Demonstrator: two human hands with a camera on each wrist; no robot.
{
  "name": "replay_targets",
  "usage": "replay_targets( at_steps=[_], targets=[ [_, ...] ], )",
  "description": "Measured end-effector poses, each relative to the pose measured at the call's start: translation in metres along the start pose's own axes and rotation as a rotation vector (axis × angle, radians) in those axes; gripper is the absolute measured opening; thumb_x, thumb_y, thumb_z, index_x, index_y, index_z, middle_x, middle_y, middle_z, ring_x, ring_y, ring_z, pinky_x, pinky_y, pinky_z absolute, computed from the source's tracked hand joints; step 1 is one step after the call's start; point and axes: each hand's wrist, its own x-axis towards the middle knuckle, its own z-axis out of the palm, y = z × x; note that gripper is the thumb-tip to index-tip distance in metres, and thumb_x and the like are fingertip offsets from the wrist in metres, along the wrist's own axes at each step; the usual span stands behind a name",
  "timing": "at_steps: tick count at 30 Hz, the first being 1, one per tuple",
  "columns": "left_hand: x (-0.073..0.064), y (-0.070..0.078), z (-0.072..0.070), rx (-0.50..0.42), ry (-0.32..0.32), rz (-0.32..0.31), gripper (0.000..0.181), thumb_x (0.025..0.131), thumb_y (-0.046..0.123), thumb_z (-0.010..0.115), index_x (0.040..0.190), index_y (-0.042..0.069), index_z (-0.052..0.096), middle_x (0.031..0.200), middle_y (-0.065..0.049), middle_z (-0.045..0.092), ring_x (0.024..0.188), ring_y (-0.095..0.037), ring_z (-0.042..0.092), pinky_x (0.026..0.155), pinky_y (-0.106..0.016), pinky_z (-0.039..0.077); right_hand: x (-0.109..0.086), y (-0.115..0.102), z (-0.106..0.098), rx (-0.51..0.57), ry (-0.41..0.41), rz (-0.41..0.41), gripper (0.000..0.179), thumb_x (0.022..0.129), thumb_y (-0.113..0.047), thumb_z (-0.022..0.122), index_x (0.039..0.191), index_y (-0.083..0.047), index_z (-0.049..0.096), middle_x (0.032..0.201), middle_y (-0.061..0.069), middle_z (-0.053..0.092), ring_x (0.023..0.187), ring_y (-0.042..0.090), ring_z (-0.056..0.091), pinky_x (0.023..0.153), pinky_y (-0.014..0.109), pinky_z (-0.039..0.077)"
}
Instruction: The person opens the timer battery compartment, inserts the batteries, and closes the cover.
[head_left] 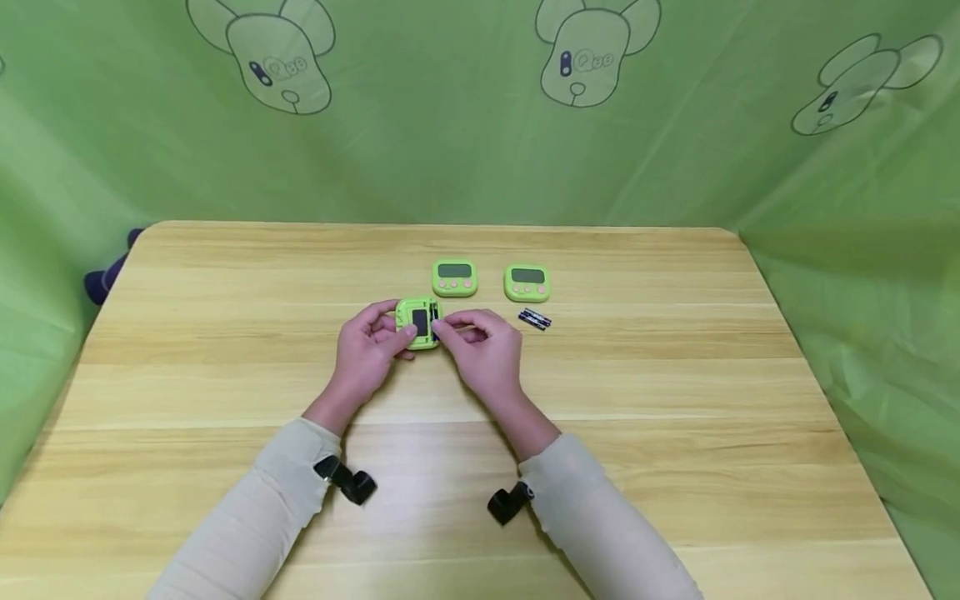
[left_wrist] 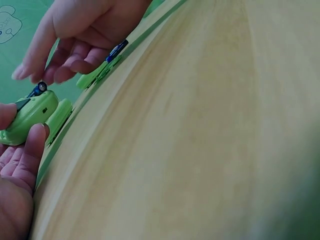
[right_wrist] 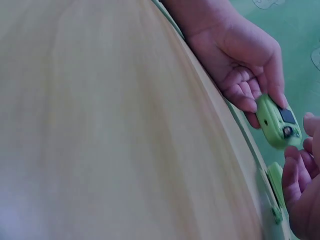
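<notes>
My left hand (head_left: 363,348) grips a green digital timer (head_left: 407,333), its back turned up and its battery slot bare. A dark blue battery (left_wrist: 39,89) sits in that slot, with one end standing slightly proud in the left wrist view. My right hand (head_left: 487,354) is at the slot, thumb and forefinger close together over the battery; its other fingers are loosely bent. From the right wrist view, the battery's end (right_wrist: 288,131) shows uncovered between the right thumb and fingers. The exact contact of the fingertips is hard to make out.
Two more green timers, one behind the held one (head_left: 454,277) and one to its right (head_left: 527,283), lie with their screens up. Two dark batteries (head_left: 535,318) lie side by side near the right timer. The wooden table (head_left: 637,467) has green cloth behind it.
</notes>
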Motion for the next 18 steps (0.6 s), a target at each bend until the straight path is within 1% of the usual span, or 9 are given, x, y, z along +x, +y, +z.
replay_targets(
  at_steps=[2,5,8,10,13,18],
  targets=[
    [-0.0003,0.0006,-0.0005,-0.005,-0.001,-0.009,0.045,0.089,-0.005,0.072,0.132,-0.006,0.057,0.090,-0.022,0.062,0.068,-0.022,0.068,0.063,-0.040,0.064,-0.0011,0.0007,-0.0042,0.027,-0.029,0.032,0.019,0.081,-0.009,0.085,0.096,0.001,0.076,0.092,0.013,0.072,0.069,0.021,0.069,0.061,0.030,0.063],
    [-0.0002,0.0022,-0.0011,-0.018,-0.007,-0.021,0.046,0.089,-0.006,0.071,0.132,-0.007,0.056,0.090,-0.021,0.062,0.069,-0.020,0.068,0.064,-0.040,0.064,-0.0018,0.0007,-0.0095,0.061,-0.102,0.088,0.030,0.080,-0.004,0.085,0.107,0.003,0.073,0.102,0.017,0.071,0.073,0.024,0.071,0.065,0.030,0.063],
    [0.0000,0.0033,-0.0014,-0.030,-0.013,-0.026,0.045,0.089,-0.007,0.070,0.132,-0.008,0.056,0.091,-0.022,0.062,0.070,-0.019,0.068,0.064,-0.040,0.064,-0.0020,-0.0008,-0.0118,0.063,-0.187,0.124,0.040,0.081,-0.004,0.084,0.118,0.001,0.070,0.110,0.015,0.071,0.077,0.021,0.072,0.068,0.028,0.063],
    [0.0002,0.0031,-0.0014,-0.035,-0.018,-0.026,0.045,0.089,-0.007,0.069,0.132,-0.008,0.056,0.092,-0.024,0.063,0.070,-0.019,0.068,0.064,-0.040,0.064,-0.0018,-0.0011,-0.0115,0.044,-0.226,0.128,0.045,0.082,-0.005,0.083,0.123,0.000,0.068,0.112,0.013,0.071,0.078,0.018,0.072,0.069,0.027,0.063],
    [0.0005,0.0026,-0.0012,-0.032,-0.025,-0.027,0.044,0.090,-0.006,0.069,0.132,-0.010,0.056,0.094,-0.027,0.064,0.069,-0.020,0.068,0.062,-0.039,0.064,-0.0018,-0.0003,-0.0093,0.014,-0.244,0.122,0.046,0.084,-0.005,0.082,0.127,0.000,0.065,0.110,0.013,0.072,0.078,0.015,0.071,0.069,0.026,0.062],
    [0.0007,0.0029,-0.0006,-0.025,-0.021,-0.046,0.044,0.090,-0.005,0.069,0.131,-0.011,0.056,0.097,-0.028,0.066,0.064,-0.021,0.067,0.059,-0.037,0.063,-0.0029,0.0014,-0.0045,-0.019,-0.227,0.141,0.047,0.085,-0.005,0.080,0.128,0.002,0.064,0.100,0.013,0.073,0.077,0.015,0.069,0.069,0.025,0.062]
  ],
)
